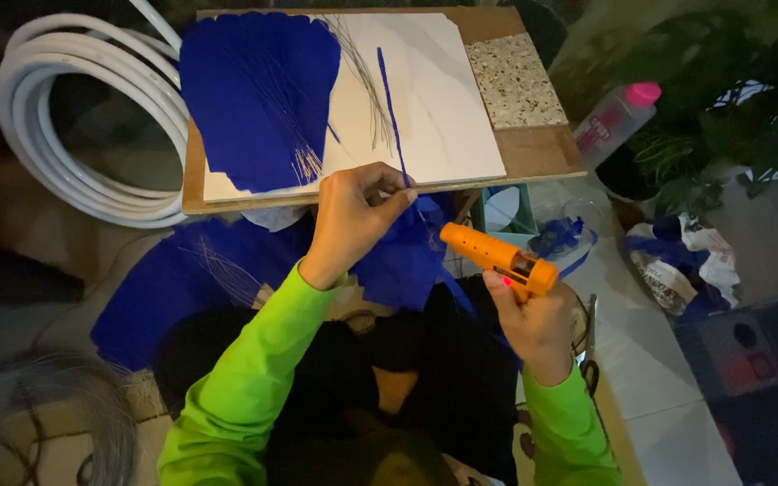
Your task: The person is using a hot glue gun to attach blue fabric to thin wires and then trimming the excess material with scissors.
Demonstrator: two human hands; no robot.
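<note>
At the centre of the frame I see my left hand (353, 216) pinching the lower end of a thin blue strip (391, 112), fingers pressed together on it; the strip runs up across the white board (443, 108) lying on the wooden table (533, 148). My right hand (538, 324), lower right of centre, is wrapped around an orange glue gun (493, 256) whose nozzle points left toward the pinched strip. A large blue sheet (258, 90) with thin wires lies on the board's left part. A white hose coil (83, 117) sits at upper left, a pink-capped bottle (614, 121) at upper right.
</note>
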